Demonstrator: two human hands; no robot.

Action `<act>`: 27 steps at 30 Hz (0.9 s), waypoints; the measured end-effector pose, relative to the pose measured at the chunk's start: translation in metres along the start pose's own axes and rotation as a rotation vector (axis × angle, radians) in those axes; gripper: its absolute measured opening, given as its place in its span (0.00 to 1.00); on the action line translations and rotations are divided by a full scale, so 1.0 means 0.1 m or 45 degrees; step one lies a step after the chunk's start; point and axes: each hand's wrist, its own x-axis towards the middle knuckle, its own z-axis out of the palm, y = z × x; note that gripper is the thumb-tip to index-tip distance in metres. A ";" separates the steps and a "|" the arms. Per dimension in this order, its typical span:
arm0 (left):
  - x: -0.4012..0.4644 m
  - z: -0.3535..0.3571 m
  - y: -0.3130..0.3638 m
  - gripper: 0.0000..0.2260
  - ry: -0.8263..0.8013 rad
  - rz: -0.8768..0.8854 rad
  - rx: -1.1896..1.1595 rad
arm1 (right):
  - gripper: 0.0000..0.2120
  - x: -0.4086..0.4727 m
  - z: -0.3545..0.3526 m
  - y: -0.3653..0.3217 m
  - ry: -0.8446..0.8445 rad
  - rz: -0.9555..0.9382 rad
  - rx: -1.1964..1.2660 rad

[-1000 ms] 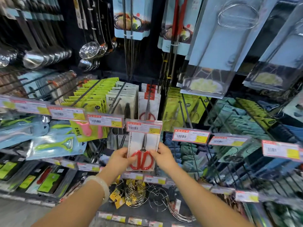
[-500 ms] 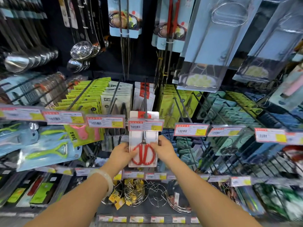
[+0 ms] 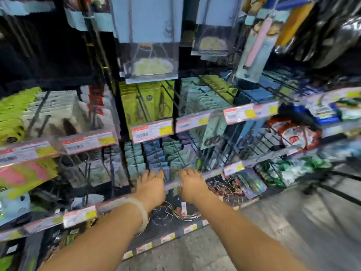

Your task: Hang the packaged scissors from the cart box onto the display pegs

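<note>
While both forearms reach in from the lower frame, left hand (image 3: 151, 189) and right hand (image 3: 192, 184) at centre, fingers blurred, grip cannot be told, red-topped packaged scissors (image 3: 95, 103) hanging on display pegs (image 3: 42, 106) behind, upper left.

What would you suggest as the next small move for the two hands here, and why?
Probably draw both hands back from the rack and turn to the cart box for another pack. The left hand and right hand look empty, fingers loosely spread in front of the blue-green packs, and the red-tagged scissors packs hang up and to the left. Heavy blur makes this uncertain.
</note>
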 end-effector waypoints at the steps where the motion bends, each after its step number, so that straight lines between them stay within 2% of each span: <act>1: 0.02 -0.02 0.24 0.31 -0.006 0.066 0.050 | 0.30 -0.08 0.00 0.25 0.013 0.055 0.001; 8: 0.13 0.11 2.31 0.31 -0.031 0.429 0.208 | 0.33 -0.96 -0.22 2.27 0.103 0.448 0.111; 11: 0.04 0.25 3.42 0.30 -0.053 0.613 0.226 | 0.26 -1.53 -0.33 3.23 0.203 0.621 0.107; 16: -0.30 0.44 5.16 0.28 -0.051 0.942 0.272 | 0.24 -2.56 -0.54 4.64 0.243 0.924 0.066; 20: -0.57 0.64 6.14 0.25 -0.018 1.152 0.386 | 0.23 -3.28 -0.56 5.45 0.245 1.130 0.119; 24: -0.66 0.81 6.99 0.29 -0.018 1.298 0.487 | 0.28 -3.72 -0.51 6.04 0.215 1.255 0.211; 27: -0.64 0.93 7.59 0.29 -0.027 1.382 0.526 | 0.26 -3.91 -0.44 6.50 0.218 1.327 0.241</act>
